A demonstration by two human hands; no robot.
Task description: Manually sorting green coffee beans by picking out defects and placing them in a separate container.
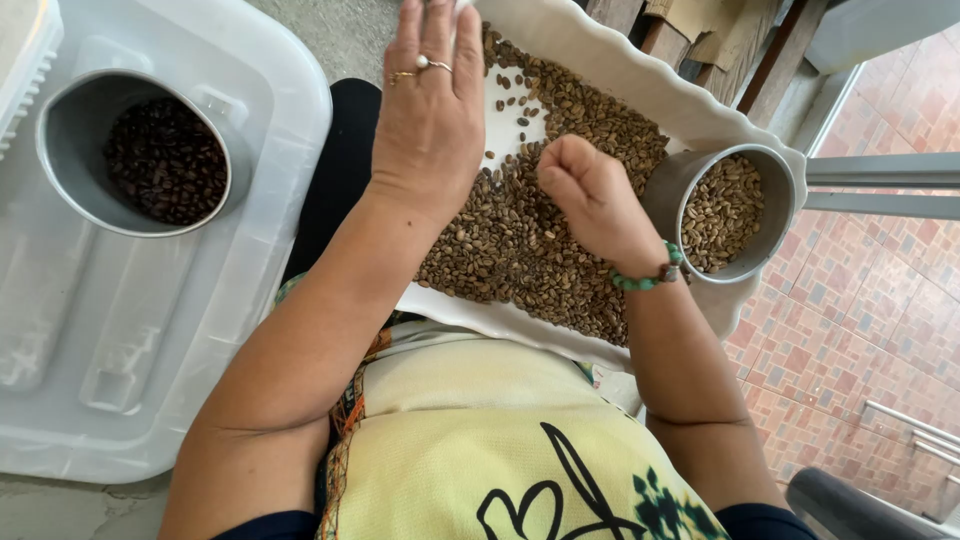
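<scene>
A white scalloped tray (640,75) rests across my lap, covered with pale green coffee beans (520,240). My left hand (430,110) lies flat with fingers together on the tray's left rim, rings on two fingers. Over the beans in the tray's middle, my right hand (590,195) is curled into a loose fist; whether it holds beans is hidden. It wears a green bead bracelet. A metal cup (735,205) with pale beans sits on the tray's right end, just beside my right wrist.
A second metal cup (135,150) holding dark beans stands on a clear plastic bin lid (150,330) at my left. Wooden slats (700,35) lie beyond the tray. Reddish floor tiles (870,290) and metal rails are at the right.
</scene>
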